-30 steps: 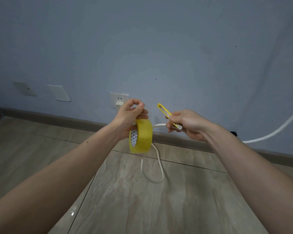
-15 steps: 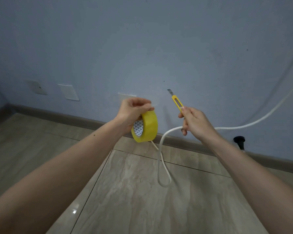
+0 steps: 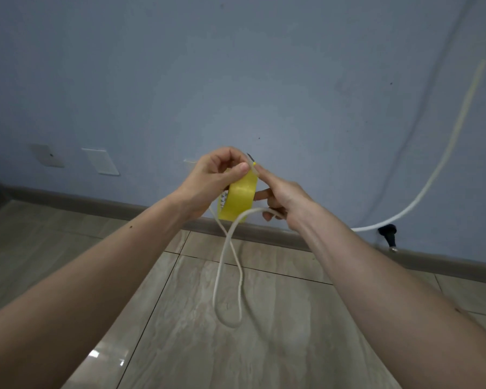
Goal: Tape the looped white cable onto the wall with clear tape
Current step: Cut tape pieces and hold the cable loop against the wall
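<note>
**Left hand** (image 3: 211,178): raised in front of the wall, fingers curled over the top of the tape roll, thumb and forefinger pinched together at its upper edge. Judged to be holding the free end of the tape, or feeling for it, so that a strip can be drawn off; the end itself is too fine to make out.

**Right hand** (image 3: 278,196): close against the roll on its right side, fingers curled. It holds the white cable across the lower fingers and a yellow utility knife (image 3: 252,161), of which only the tip shows above the forefinger. Judged to keep cable and cutter ready in one hand, so that the other can work the roll.

**Tape roll** (image 3: 240,196): yellowish translucent band on a patterned core, held on edge between both hands, clear of wall and floor.

**White cable** (image 3: 227,276): thin, round, pale cord. It hangs from the hands in a long narrow loop, its strands crossing just below the roll, its lowest bend over the floor tiles (image 3: 180,332). A further run leaves the right hand, passes low along the skirting and climbs the wall (image 3: 292,80) at right. No part of the loop is yet taped.

**Wall plates** (image 3: 101,161): pale, low at left, apart from the work.
</note>
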